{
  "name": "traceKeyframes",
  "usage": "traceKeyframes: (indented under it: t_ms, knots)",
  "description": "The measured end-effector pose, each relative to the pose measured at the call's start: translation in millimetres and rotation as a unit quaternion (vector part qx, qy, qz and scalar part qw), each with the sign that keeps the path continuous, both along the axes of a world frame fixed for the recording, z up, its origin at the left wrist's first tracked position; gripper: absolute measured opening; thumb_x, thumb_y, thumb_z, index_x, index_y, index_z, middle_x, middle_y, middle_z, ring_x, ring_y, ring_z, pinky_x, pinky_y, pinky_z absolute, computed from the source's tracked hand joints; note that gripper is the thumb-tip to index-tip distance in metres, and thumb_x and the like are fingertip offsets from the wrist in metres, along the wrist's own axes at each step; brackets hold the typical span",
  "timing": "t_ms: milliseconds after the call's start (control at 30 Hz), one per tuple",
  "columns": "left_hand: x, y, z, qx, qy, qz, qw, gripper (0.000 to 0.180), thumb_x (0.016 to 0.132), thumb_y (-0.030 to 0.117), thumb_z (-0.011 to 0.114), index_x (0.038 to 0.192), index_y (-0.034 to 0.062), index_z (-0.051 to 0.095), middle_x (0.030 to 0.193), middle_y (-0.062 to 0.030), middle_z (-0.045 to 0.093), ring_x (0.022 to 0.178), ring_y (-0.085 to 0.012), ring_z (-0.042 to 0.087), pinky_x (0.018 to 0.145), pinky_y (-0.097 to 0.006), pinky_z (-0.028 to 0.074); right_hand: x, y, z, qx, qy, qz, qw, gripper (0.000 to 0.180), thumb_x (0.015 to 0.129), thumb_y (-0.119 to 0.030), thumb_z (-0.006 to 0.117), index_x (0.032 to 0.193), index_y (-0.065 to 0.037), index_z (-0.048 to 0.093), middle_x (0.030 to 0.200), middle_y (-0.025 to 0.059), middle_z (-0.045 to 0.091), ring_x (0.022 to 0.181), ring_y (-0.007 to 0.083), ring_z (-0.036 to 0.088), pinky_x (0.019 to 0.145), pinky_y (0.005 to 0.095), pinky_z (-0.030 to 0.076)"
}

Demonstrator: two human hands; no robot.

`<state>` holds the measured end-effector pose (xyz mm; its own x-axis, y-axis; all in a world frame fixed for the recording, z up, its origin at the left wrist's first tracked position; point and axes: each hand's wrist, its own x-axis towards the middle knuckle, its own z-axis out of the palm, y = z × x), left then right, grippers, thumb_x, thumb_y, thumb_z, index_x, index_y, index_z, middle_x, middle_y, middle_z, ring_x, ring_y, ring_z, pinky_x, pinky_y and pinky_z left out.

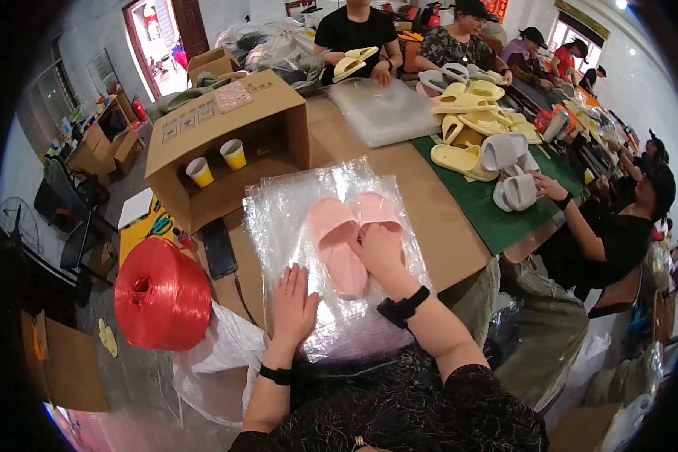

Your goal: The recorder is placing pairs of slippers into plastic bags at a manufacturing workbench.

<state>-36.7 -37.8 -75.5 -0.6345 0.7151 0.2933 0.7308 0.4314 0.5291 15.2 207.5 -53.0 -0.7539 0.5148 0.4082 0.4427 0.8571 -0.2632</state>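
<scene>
A pair of pink slippers (337, 245) lies side by side, toes pointing away from me, on a stack of clear plastic bags (279, 218). My right hand (382, 252) grips the pair at the foot openings, its fingertips partly hidden between the two slippers. Flat on the plastic, just left of the slippers, rests my left hand (294, 305), with its fingers stretched out and nothing in it.
Ahead on the left stands an open cardboard box (226, 113) with two yellow-and-white cups (233, 154). A phone (219, 248) and a red twine roll (162, 295) are at left. Yellow and grey slippers (467, 120) pile up at far right, where co-workers sit.
</scene>
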Motion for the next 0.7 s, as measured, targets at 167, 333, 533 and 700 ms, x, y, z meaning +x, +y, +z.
traceKeyframes:
  t_ms: [167,333,533,700]
  knots:
    - [0,-7,7,-0.010,0.016,0.017,1.000,0.063,0.093,0.029,0.060,0.144,-0.0055,0.045,0.152,-0.0272,0.041,0.144,-0.0457,0.033,0.120,-0.053,0.022,-13,-11,0,-0.108,0.017,-0.013,0.994,0.030,0.090,-0.035,0.064,0.088,-0.005,0.066,0.078,0.0153,0.070,0.069,0.0333,0.069,0.064,0.0452,0.055]
    - [3,-10,6,-0.017,0.024,0.022,0.999,0.059,0.094,0.025,0.058,0.143,-0.0047,0.047,0.152,-0.0262,0.042,0.144,-0.0429,0.034,0.119,-0.050,0.025,-11,-11,-2,-0.109,0.087,0.008,0.990,0.022,0.086,-0.027,0.065,0.084,-0.005,0.064,0.072,0.0163,0.068,0.067,0.0345,0.068,0.062,0.0484,0.053]
    - [3,1,2,-0.011,0.018,-0.006,1.000,0.059,0.093,0.026,0.060,0.142,-0.0053,0.048,0.153,-0.0265,0.041,0.144,-0.0432,0.034,0.120,-0.052,0.022,37,15,10,-0.170,0.089,0.005,0.981,0.021,0.084,-0.024,0.066,0.077,-0.004,0.064,0.073,0.0175,0.067,0.069,0.0361,0.067,0.064,0.0476,0.052]
    - [-3,-10,-1,-0.029,0.042,-0.005,0.999,0.058,0.092,0.020,0.060,0.142,-0.0075,0.047,0.152,-0.0269,0.042,0.144,-0.0430,0.035,0.120,-0.051,0.023,137,45,40,-0.253,0.183,-0.029,0.950,0.015,0.084,-0.018,0.066,0.085,-0.003,0.068,0.078,0.0154,0.068,0.073,0.0290,0.068,0.067,0.0402,0.052]
